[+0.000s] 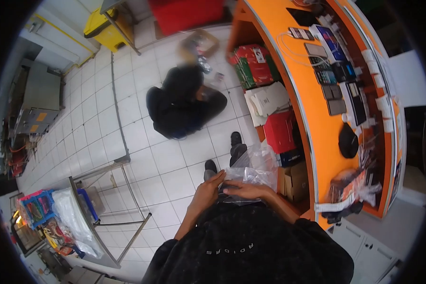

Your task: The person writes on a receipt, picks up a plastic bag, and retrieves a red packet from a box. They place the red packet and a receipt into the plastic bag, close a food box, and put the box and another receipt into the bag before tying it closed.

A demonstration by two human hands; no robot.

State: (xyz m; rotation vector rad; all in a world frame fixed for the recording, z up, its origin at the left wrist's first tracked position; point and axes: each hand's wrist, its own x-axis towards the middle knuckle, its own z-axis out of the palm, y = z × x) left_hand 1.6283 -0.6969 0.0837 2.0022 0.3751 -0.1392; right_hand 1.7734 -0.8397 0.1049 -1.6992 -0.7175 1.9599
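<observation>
A clear plastic bag (253, 174) is in front of my body, crumpled and spreading to the right toward the orange counter. My left hand (209, 188) is closed on its left edge, fingers pointing up and to the right. My right hand (245, 190) lies across the lower part of the bag, its fingers reaching toward the left hand and holding the plastic. What the bag contains, if anything, I cannot make out. My shoes show on the tiles just beyond the hands.
Another person (184, 104) in dark clothes crouches on the floor ahead, near an open cardboard box (206, 42). The orange counter (298, 61) on the right carries phones and a black cap (348, 141); boxes fill its shelves. A metal-framed table (104, 244) stands left.
</observation>
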